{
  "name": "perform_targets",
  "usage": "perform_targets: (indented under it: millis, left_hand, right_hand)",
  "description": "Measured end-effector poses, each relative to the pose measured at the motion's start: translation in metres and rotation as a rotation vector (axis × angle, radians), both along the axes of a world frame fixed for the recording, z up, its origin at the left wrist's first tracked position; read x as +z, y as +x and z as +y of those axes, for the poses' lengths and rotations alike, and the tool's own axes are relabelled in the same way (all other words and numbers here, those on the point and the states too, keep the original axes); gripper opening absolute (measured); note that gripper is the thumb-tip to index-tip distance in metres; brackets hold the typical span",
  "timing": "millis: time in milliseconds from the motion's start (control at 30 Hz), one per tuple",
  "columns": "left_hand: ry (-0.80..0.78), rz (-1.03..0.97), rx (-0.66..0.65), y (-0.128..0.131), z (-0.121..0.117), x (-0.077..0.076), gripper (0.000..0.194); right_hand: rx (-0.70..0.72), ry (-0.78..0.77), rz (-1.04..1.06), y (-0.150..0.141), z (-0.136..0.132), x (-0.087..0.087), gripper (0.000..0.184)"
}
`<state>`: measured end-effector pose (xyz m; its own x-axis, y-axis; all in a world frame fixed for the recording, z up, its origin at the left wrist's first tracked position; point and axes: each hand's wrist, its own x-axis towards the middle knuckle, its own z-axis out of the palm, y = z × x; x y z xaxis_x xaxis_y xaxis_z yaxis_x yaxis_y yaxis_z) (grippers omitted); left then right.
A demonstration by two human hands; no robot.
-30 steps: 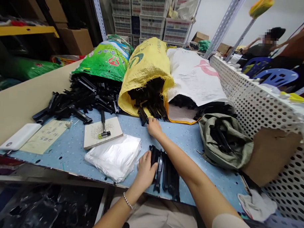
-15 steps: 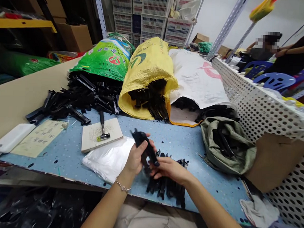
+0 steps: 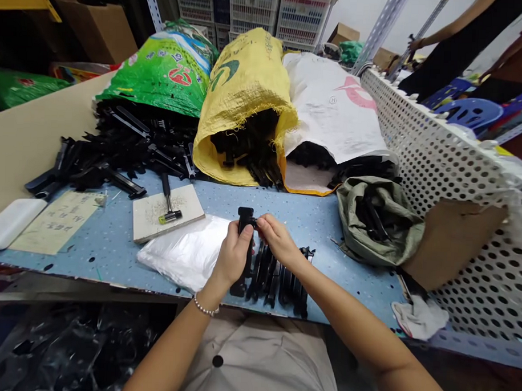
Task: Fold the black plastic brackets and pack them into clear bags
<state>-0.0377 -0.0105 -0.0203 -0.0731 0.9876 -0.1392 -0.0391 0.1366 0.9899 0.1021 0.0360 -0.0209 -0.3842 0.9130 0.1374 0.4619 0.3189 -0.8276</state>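
My left hand (image 3: 233, 254) is wrapped round a long black plastic part (image 3: 245, 216) held upright near the table's front edge. My right hand (image 3: 275, 237) pinches the top end of that same part. Just right of my hands, several similar black parts (image 3: 284, 279) lie in a row on the blue table (image 3: 109, 241). A stack of clear plastic bags (image 3: 182, 250) lies to the left of my left hand.
A green sack (image 3: 162, 72), a yellow sack (image 3: 242, 98) and a white sack (image 3: 332, 107) spill black parts at the back. A small hammer (image 3: 167, 201) rests on a white block. An olive bag (image 3: 377, 222) and a perforated white panel (image 3: 450, 185) stand right. Other people stand beyond it.
My right hand fetched a black part from the yellow sack and brought it near. Both hands now hold it upright over the row of parts. The camera has tilted down.
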Motion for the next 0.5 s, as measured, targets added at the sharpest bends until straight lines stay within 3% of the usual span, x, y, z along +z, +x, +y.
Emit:
perform_targets:
  millis: [33,100,233,333,400,500]
  left_hand:
    - [0.000,-0.010,0.016,-0.002,0.003,-0.001,0.042]
    - [-0.016,-0.049,0.039,-0.007,0.007,0.000,0.043]
    - [-0.092,-0.171,0.044,-0.011,0.011,0.002,0.049]
    - [-0.130,-0.221,0.045,-0.007,0.010,0.002,0.052]
    - [-0.116,-0.213,0.075,-0.003,0.009,0.001,0.051]
    - [-0.067,-0.143,0.082,-0.003,0.009,-0.003,0.048]
  right_hand:
    - [0.018,-0.051,0.006,0.000,-0.003,-0.001,0.042]
    - [0.088,0.020,-0.097,0.004,-0.014,-0.001,0.042]
    - [0.313,0.473,-0.463,0.015,-0.043,-0.006,0.036]
    - [0.372,0.660,-0.554,0.014,-0.057,-0.015,0.034]
    - [0.349,0.659,-0.537,0.009,-0.060,-0.020,0.035]
    - [0.318,0.507,-0.492,0.007,-0.058,-0.021,0.037]
